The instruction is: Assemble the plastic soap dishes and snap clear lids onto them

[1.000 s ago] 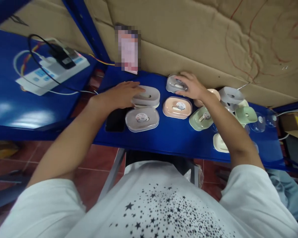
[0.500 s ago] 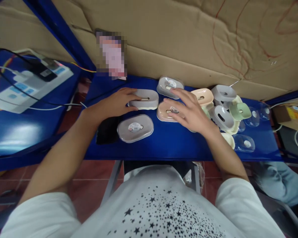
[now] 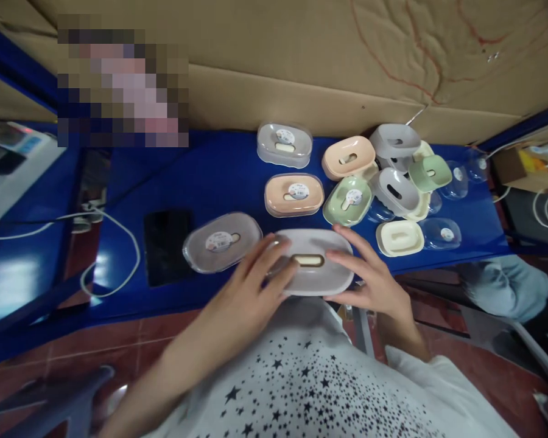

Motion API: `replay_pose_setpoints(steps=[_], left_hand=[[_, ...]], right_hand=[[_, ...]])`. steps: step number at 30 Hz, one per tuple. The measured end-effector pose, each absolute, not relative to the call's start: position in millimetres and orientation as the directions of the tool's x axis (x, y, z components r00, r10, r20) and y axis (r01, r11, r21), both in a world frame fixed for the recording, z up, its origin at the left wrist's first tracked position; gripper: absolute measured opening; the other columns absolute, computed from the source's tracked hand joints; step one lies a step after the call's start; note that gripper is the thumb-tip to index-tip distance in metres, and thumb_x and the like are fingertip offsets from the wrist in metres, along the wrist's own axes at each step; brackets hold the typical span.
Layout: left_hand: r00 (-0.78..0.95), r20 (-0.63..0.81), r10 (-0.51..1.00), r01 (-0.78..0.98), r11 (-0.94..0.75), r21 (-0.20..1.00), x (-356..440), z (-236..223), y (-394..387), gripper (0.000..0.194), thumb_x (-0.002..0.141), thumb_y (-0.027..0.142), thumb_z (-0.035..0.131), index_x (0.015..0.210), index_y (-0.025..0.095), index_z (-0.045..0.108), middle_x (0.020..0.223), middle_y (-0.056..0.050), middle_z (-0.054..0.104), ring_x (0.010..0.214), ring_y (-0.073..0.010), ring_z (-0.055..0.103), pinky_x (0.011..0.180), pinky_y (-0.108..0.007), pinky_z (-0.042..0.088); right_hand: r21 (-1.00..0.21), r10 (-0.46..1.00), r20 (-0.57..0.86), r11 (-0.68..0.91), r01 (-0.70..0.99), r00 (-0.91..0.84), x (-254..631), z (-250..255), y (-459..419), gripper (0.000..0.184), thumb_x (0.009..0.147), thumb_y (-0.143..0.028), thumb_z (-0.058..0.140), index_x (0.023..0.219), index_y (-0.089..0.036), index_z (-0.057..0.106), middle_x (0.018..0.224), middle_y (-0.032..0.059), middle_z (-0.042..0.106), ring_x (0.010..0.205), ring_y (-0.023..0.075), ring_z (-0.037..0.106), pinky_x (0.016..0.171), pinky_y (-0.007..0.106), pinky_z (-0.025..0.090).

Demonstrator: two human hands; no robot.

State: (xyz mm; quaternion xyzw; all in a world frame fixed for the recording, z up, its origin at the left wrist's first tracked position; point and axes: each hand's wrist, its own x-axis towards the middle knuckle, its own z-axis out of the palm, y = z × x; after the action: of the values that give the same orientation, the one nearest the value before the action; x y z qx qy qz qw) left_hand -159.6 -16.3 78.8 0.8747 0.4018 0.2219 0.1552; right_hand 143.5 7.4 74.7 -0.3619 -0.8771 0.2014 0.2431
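Observation:
A grey oval soap dish (image 3: pixel 322 281) with a slot in its middle is held between both hands at the table's front edge, close to my shirt. My left hand (image 3: pixel 256 283) grips its left end, fingers over the rim. Around the right end, the fingers of my right hand (image 3: pixel 369 277) are wrapped. Just left of it lies a grey dish under a clear lid with a label (image 3: pixel 205 258). Behind it are a peach lidded dish (image 3: pixel 278 201) and another grey lidded dish (image 3: pixel 269 149). The undersides of my fingers are hidden.
To the right stand a peach dish (image 3: pixel 333 167), a green dish (image 3: pixel 342 210), a cream dish (image 3: pixel 388 237) and stacked grey dishes (image 3: pixel 395 137), beside clear lids (image 3: pixel 438 237). A black phone-like slab (image 3: pixel 167 249) and a white cable (image 3: pixel 134 243) lie left. Cardboard (image 3: pixel 278 79) lines the back.
The grey soap dish has come from the back of the table toward my body. My right hand has left the peach lidded dish and now holds the grey one too. The view has shifted.

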Motion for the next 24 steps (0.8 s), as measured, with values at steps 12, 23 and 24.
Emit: replay_pose_setpoints(steps=[12,23,24], left_hand=[[0.465,0.075,0.882,0.473,-0.319,0.821,-122,-4,-14,0.095,0.102,0.027,0.072,0.172,0.045,0.010,0.181,-0.014,0.021,0.167,-0.0363,0.030,0.130,-0.066,0.039],[0.601,0.153,0.784,0.526,-0.533,0.663,-129,-1,-10,0.081,0.105,0.019,0.064,0.171,0.043,0.024,0.184,-0.012,0.012,0.169,-0.0368,0.024,0.127,-0.066,0.044],[0.608,0.153,0.779,0.531,-0.542,0.651,-129,-1,-9,0.079,0.105,0.019,0.064,0.171,0.041,0.027,0.184,-0.014,0.014,0.168,-0.0371,0.026,0.126,-0.065,0.045]], right_hand=[[-0.693,0.906,0.165,0.388,0.608,-0.389,178,10,-14,0.046,0.099,-0.055,0.074,0.137,-0.032,0.063,0.170,0.0119,0.047,0.156,0.0349,0.050,0.122,0.064,0.051],[-0.391,0.755,0.233,0.650,0.652,-0.613,170,-3,-21,0.068,0.102,-0.039,0.073,0.165,-0.038,0.046,0.175,0.0091,0.041,0.161,0.0355,0.042,0.124,0.063,0.050],[-0.371,0.748,0.245,0.660,0.653,-0.617,170,-5,-22,0.070,0.102,-0.040,0.074,0.166,-0.036,0.046,0.173,0.0107,0.045,0.160,0.0353,0.044,0.123,0.062,0.051]])
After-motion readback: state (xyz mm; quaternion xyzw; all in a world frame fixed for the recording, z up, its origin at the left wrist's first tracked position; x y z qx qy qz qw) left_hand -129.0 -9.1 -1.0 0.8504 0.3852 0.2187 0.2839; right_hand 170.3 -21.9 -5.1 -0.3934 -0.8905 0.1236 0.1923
